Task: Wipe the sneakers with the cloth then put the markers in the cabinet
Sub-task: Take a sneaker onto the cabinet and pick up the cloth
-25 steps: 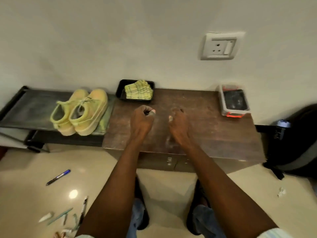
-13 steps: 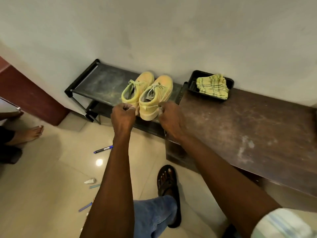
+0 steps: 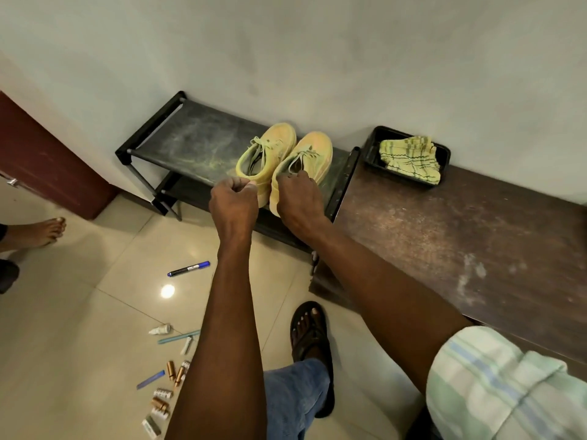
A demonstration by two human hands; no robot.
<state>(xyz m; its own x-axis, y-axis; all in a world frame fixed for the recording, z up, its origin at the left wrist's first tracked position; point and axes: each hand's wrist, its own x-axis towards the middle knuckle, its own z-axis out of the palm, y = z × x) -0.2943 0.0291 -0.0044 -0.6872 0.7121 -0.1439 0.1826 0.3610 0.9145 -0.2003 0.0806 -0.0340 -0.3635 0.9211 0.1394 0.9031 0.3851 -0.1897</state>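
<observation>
Two yellow sneakers (image 3: pixel 313 150) stand side by side on a black shoe rack (image 3: pixel 197 138) against the wall. My left hand (image 3: pixel 233 204) is closed in a pinch at the heel of the left sneaker (image 3: pixel 270 147). My right hand (image 3: pixel 298 198) grips the heel collar of the right one. A yellow checked cloth (image 3: pixel 411 158) lies folded in a black tray (image 3: pixel 368 147) on the brown cabinet top (image 3: pixel 444 242). A blue marker (image 3: pixel 189 268) lies on the floor tiles, and more markers (image 3: pixel 178 336) lie nearer my left arm.
Small tubes and caps (image 3: pixel 165 395) are scattered on the floor at lower left. My sandalled foot (image 3: pixel 309 331) stands by the cabinet. Another person's bare foot (image 3: pixel 41 230) is at the left edge, beside a dark red door (image 3: pixel 47 160).
Both hands left the cabinet top, went left to the sneakers and closed on their heels. My view swung left, and the wall socket and the container at the right dropped out of sight.
</observation>
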